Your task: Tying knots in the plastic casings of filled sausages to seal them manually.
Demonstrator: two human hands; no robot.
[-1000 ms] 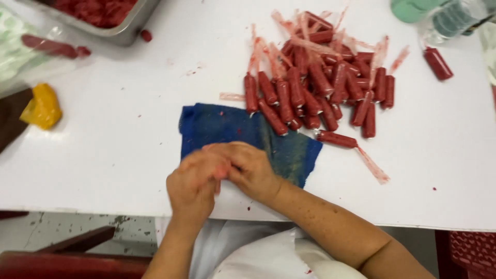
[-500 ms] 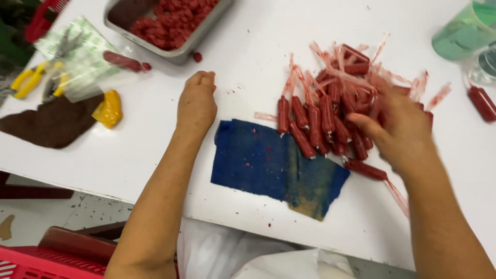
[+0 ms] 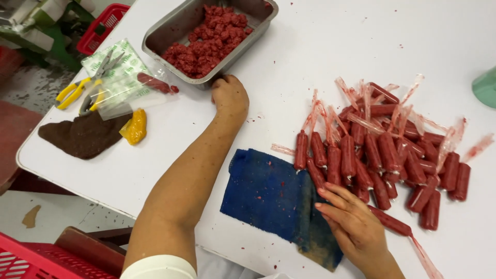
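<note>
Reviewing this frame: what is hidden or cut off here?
- Left hand, head view: fingertips curl at the tray rim, so contact is unclear.
- Tray: far end cut by the top edge.
- Green object: cut by the right edge.
- Cloth: one corner lies under the right hand.

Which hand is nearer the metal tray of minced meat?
Left. The left hand is at the near edge of the metal tray, apparently touching it. The right hand rests far off, on the blue cloth beside the pile of sausages.
</note>
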